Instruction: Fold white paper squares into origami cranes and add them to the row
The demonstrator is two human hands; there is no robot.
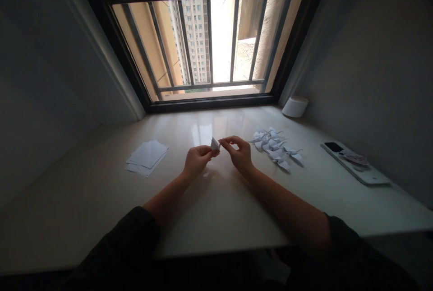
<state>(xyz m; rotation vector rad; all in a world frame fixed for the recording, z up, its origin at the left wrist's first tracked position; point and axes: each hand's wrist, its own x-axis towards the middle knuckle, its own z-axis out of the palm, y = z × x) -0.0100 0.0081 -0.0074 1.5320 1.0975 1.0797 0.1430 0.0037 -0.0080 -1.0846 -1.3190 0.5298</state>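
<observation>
A small folded piece of white paper (214,144) is held above the middle of the pale table (216,205). My left hand (197,160) is closed, pinching the paper's lower left side. My right hand (239,152) pinches its right tip between thumb and forefinger. Both forearms reach in from dark sleeves at the bottom of the view.
A stack of flat white paper sheets (147,157) lies left of my hands. A pile of several folded paper figures (275,148) lies to the right. A white round container (295,106) stands by the barred window (209,47). A phone on a white tray (355,163) sits far right.
</observation>
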